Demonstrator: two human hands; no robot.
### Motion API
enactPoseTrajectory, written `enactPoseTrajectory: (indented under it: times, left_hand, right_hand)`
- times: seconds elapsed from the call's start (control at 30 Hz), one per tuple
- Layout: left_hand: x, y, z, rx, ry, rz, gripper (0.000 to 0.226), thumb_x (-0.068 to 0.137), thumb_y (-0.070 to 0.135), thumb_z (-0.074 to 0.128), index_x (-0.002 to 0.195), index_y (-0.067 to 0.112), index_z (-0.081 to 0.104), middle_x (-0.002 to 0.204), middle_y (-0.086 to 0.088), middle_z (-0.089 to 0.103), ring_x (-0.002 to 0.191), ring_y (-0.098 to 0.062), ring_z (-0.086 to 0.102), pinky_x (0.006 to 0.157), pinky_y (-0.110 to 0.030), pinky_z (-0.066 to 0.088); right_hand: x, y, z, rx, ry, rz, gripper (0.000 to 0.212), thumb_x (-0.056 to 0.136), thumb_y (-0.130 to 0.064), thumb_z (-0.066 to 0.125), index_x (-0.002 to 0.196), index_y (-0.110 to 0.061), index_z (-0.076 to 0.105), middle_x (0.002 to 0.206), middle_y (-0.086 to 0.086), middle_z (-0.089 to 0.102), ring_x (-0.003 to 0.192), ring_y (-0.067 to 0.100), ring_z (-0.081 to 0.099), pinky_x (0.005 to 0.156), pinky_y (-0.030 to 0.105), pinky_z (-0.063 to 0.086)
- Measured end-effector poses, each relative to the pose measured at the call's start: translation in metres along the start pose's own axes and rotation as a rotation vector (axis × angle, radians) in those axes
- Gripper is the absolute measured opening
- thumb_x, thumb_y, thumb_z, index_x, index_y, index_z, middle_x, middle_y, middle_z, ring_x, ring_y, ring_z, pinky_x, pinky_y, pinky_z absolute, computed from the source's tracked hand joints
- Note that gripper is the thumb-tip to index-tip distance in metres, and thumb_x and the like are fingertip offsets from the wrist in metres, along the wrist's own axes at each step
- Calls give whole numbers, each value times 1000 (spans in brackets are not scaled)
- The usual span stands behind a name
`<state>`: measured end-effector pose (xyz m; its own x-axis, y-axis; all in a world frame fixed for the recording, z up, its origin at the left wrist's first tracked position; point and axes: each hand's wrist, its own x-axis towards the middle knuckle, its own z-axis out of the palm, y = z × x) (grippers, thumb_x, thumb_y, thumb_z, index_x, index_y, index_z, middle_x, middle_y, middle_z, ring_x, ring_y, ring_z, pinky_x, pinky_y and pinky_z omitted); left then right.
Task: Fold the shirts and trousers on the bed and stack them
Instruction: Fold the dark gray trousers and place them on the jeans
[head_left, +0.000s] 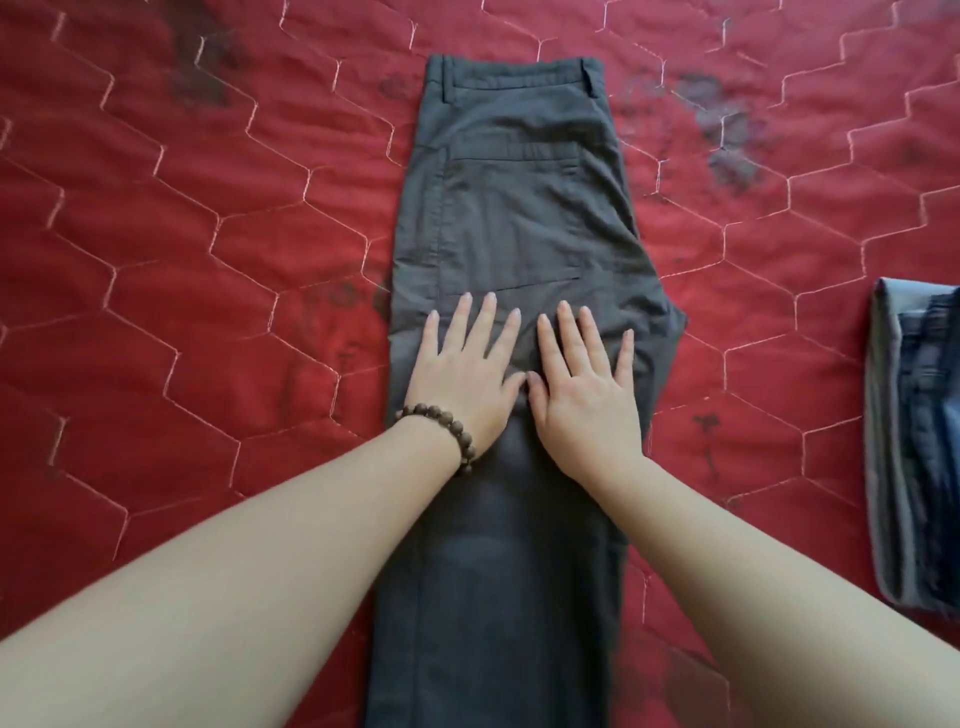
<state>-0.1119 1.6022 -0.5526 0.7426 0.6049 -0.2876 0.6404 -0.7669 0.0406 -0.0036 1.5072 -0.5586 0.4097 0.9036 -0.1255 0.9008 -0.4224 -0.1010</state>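
Both hands flat on grey trousers, smoothing before the next fold.

Left hand (470, 371) and right hand (582, 384) side by side, fingers straight and spread wide, holding nothing, only pressing on the trousers (519, 218) near the seat, thumbs almost touching. Trousers already folded leg on leg, lying lengthwise in the middle of the bed (182, 234), waistband far from the body, legs running down out of view. To do this step well, probably best to press lightly and slide outward from the centre toward both edges, so that wrinkles near the back pocket go out and the two legs stay aligned. Then likely to bring the leg ends up toward the waistband. Folded jeans (919, 447) waiting at the right edge, well apart, seemingly the start of the stack. Bead bracelet (441, 426) on the left wrist, maybe able to catch cloth.
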Motion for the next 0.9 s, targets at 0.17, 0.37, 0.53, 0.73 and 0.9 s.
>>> enactPoseTrajectory:
  times: [0.17, 0.37, 0.53, 0.73, 0.9]
  left_hand:
    - [-72, 9, 32, -17, 43, 3, 64, 98, 49, 19, 152, 27, -8, 161, -6, -13, 147, -28, -15, 118, -51, -7]
    - [-144, 23, 61, -19, 46, 9, 61, 100, 46, 17, 150, 25, -10, 161, -5, -10, 147, -29, -13, 118, -50, -4]
    - [-205, 37, 73, -51, 19, 19, 63, 95, 47, 12, 153, 23, 3, 161, -6, -3, 148, -30, -7, 119, -51, 1]
    - [-268, 50, 89, -44, 7, 22, 65, 94, 48, 17, 153, 20, 15, 161, -9, 8, 148, -30, 3, 118, -53, 9]
    - [-319, 50, 105, -20, 12, 27, 67, 93, 53, 15, 153, 23, 11, 161, -7, 8, 149, -27, 3, 119, -52, 8]
  right_hand:
    - [-59, -20, 10, -1, -35, -41, 59, 99, -40, 37, 153, -23, 22, 161, 4, 13, 149, 24, 5, 117, 57, -3]
    - [-136, -43, 26, -3, -68, 26, 58, 98, -43, 23, 153, -24, 22, 161, 2, 14, 149, 23, 6, 118, 55, -1]
    - [-201, -55, 34, 3, -77, 55, 58, 97, -45, 23, 153, -28, 22, 161, 2, 14, 149, 23, 7, 119, 54, 2]
    - [-259, -67, 44, -3, -89, 54, 58, 97, -48, 21, 153, -30, 17, 161, 3, 11, 149, 23, 5, 119, 54, 3]
    - [-315, -73, 52, -1, -122, 19, 58, 98, -50, 18, 153, -34, 10, 162, 1, 6, 149, 21, 0, 119, 53, 0]
